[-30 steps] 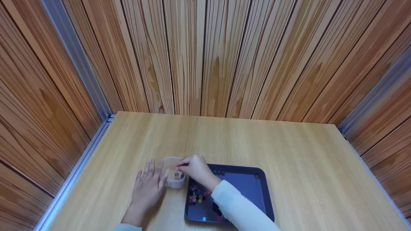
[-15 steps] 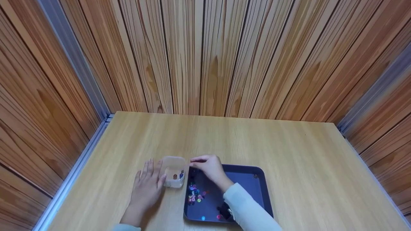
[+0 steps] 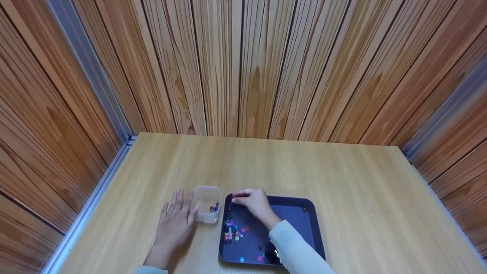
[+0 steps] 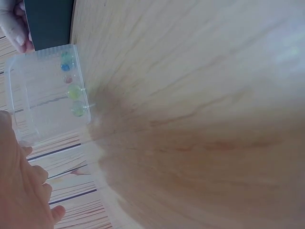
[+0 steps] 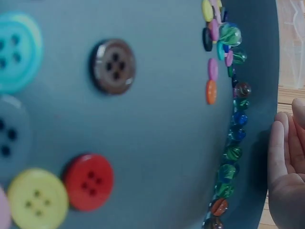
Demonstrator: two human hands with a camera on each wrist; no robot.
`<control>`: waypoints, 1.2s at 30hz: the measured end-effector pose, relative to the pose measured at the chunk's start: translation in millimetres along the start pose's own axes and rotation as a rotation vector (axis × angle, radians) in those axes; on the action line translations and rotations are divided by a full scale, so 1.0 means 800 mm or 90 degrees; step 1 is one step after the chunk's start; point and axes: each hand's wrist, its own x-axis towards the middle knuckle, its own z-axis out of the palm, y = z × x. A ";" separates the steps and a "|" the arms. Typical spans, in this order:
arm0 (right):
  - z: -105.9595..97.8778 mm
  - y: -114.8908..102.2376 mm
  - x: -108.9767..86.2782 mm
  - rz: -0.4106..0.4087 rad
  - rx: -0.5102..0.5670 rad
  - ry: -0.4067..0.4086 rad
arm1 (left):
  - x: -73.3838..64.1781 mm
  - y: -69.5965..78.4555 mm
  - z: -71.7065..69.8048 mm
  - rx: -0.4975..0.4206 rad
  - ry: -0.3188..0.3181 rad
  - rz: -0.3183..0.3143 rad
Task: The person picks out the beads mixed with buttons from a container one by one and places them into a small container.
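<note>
My left hand (image 3: 175, 222) lies beside the small clear plastic box (image 3: 207, 217), fingers spread and the thumb at its near left side. In the left wrist view, several glass marbles (image 4: 73, 91) line one side of the box. My right hand (image 3: 255, 205) is at the far left corner of the dark tray (image 3: 293, 224), thumb and forefinger reaching to the rim. The right wrist view shows the fingers bent slightly, with nothing visible between them; the fingertips are partly hidden. Marbles (image 5: 233, 152) form a row along the tray wall there.
Colourful buttons (image 3: 230, 234) cluster at the tray's left side. More buttons, including a red one (image 5: 89, 182), lie near the front, partly under the right sleeve (image 3: 298, 247). One brown marble (image 3: 304, 209) sits in the far right corner. Wood-patterned panels surround the table (image 3: 365, 190).
My right hand has moved from above the box, rightward to the tray's far left corner. Marbles in the box have shifted slightly. My left hand stays in place.
</note>
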 end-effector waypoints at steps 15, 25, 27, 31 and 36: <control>0.004 0.009 0.001 0.043 -0.016 -0.057 | 0.000 0.002 0.002 -0.010 0.036 0.015; 0.009 0.009 0.001 0.021 -0.064 -0.070 | 0.001 0.001 0.001 -0.003 0.022 0.017; 0.010 0.009 0.001 0.012 -0.076 -0.073 | 0.001 0.001 0.001 -0.004 0.020 0.015; 0.013 0.011 0.002 0.007 -0.094 -0.071 | 0.001 0.001 0.001 -0.007 0.021 0.015; 0.020 0.011 0.001 -0.016 -0.134 -0.067 | -0.001 -0.001 0.003 -0.007 0.036 0.022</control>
